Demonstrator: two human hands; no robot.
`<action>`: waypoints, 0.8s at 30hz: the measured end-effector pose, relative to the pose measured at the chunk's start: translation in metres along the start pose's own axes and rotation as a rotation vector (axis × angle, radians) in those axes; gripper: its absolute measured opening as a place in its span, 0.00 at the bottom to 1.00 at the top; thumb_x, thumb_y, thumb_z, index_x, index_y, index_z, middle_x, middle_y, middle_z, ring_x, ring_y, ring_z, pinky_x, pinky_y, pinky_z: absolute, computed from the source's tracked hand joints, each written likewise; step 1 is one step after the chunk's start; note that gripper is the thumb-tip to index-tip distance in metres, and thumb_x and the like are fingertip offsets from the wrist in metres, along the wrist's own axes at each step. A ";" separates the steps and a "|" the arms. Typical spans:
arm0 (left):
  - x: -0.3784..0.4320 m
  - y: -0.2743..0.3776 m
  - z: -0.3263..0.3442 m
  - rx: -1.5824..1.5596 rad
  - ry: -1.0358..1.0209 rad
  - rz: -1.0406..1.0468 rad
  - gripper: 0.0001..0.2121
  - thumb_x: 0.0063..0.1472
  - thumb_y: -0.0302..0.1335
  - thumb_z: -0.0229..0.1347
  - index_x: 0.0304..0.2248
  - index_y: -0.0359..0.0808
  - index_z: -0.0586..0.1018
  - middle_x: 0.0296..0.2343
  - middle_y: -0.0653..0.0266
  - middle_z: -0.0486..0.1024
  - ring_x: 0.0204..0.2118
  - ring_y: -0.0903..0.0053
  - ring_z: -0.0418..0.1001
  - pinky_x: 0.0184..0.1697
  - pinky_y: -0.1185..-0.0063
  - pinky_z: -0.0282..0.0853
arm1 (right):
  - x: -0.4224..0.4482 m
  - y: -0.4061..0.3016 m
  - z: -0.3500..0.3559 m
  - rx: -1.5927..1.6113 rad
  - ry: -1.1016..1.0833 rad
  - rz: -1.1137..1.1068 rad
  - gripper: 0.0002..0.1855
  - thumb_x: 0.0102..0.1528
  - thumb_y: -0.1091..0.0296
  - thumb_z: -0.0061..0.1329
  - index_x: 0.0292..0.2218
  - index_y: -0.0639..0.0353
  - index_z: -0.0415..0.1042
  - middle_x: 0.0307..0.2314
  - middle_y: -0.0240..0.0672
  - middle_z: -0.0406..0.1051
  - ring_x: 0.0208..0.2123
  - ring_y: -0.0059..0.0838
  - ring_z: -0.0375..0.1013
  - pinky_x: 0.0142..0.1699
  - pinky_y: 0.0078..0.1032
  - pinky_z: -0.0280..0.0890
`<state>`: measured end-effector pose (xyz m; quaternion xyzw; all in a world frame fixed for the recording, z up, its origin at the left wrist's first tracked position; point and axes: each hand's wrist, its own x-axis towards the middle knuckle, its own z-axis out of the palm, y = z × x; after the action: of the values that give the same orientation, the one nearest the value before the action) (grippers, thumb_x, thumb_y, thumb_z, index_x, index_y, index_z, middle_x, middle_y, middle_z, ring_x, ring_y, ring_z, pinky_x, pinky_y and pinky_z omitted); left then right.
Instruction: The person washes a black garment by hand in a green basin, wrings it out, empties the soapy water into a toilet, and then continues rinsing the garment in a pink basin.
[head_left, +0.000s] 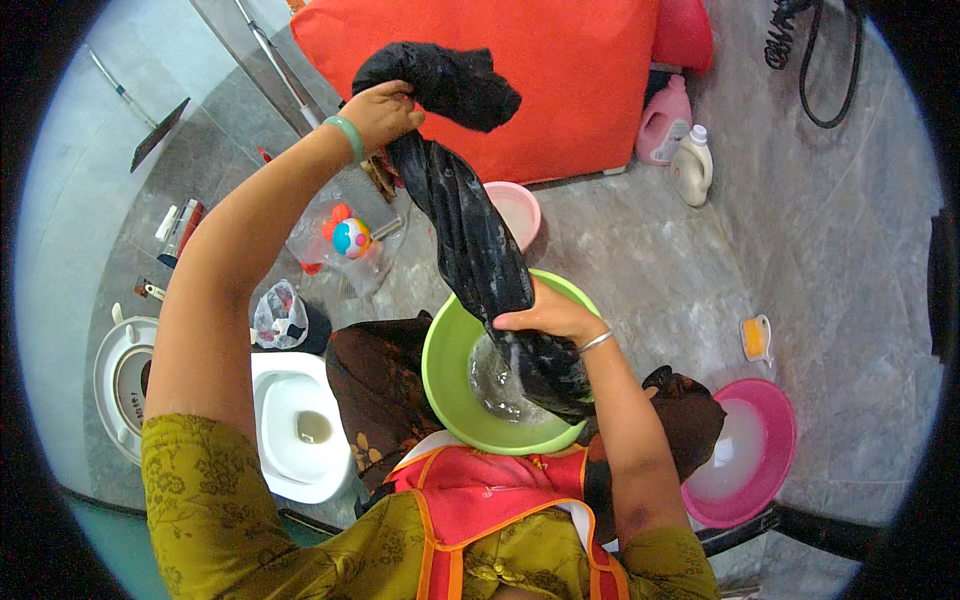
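A wet black cloth garment (465, 217) hangs stretched over the green basin (442, 375), with patches of suds on it. My left hand (386, 112), raised high with a pale green bangle on the wrist, grips its upper part, and a bunched end flops over to the right. Lower down, my right hand (551, 315) holds the same garment with the thumb across it. The garment's lower end reaches the basin's right side beneath my right forearm. Soapy water (499, 390) shows in the basin, which stands between my knees.
A magenta basin (776, 465) of cloudy water is on the right, and a pink basin (529, 210) lies ahead. To the left are a white toilet bowl (300, 450) and a bagged bin (281, 315). Detergent bottles (694, 165) stand beside the red-covered block (562, 97).
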<state>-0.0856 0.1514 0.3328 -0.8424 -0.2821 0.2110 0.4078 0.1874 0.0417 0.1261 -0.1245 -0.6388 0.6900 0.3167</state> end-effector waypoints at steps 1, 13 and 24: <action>-0.003 0.000 0.002 0.003 0.037 0.010 0.12 0.46 0.24 0.46 0.34 0.41 0.70 0.29 0.64 0.71 0.41 0.72 0.67 0.53 0.74 0.51 | 0.001 0.007 0.002 -0.065 0.080 0.022 0.31 0.40 0.66 0.57 0.45 0.65 0.60 0.37 0.33 0.66 0.39 0.24 0.64 0.47 0.22 0.57; -0.033 0.069 -0.129 -1.379 -0.465 -0.417 0.30 0.44 0.27 0.57 0.47 0.34 0.59 0.31 0.57 0.71 0.33 0.75 0.70 0.36 0.77 0.66 | 0.013 0.062 -0.028 -0.525 0.676 0.150 0.20 0.39 0.65 0.52 0.36 0.61 0.68 0.29 0.44 0.71 0.33 0.37 0.71 0.38 0.27 0.63; 0.056 0.166 -0.119 -2.812 0.442 -1.083 0.18 0.53 0.31 0.50 0.44 0.38 0.67 0.29 0.60 0.72 0.25 0.73 0.71 0.28 0.75 0.70 | 0.003 0.049 0.017 -0.841 0.559 0.140 0.27 0.44 0.53 0.45 0.43 0.56 0.61 0.30 0.50 0.68 0.35 0.50 0.66 0.40 0.39 0.60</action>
<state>0.0767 0.0358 0.2606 -0.3468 -0.4481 -0.5171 -0.6415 0.1613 0.0304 0.0822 -0.4637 -0.7423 0.3328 0.3510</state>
